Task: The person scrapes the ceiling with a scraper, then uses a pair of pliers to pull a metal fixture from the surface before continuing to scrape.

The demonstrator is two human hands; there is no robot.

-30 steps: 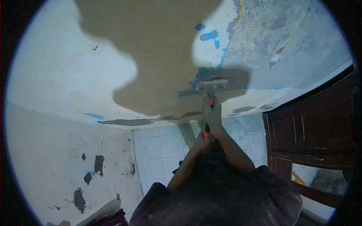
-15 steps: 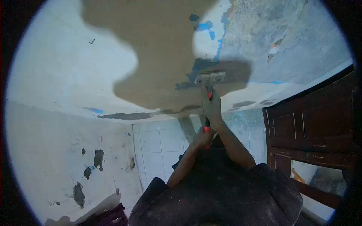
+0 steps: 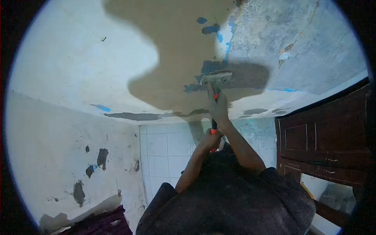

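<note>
A long-handled scraper (image 3: 216, 78) with a wide head and a black and red handle rests against the wall (image 3: 176, 78) in front. My right hand (image 3: 218, 107) grips it high up, just below the head, with one finger laid along it. Lower down, near my body, my left hand (image 3: 212, 140) is wrapped round the red and black handle. Around the scraper's head the wall shows blue and dark grey patches (image 3: 211, 66) where the surface is off. A large shadow covers this part of the wall.
Dark wooden cabinet (image 3: 325, 137) on the right. White floor tiles (image 3: 156, 145) lie below the wall. The left side wall (image 3: 51, 145) has dark bare spots, with purple cloth (image 3: 105, 223) at its foot. A small hook (image 3: 103, 39) sticks out at upper left.
The scraper head has shifted slightly left and up, tilting a little, with both hands still on it. A blue patch above it is now in shadow. The view has turned slightly.
</note>
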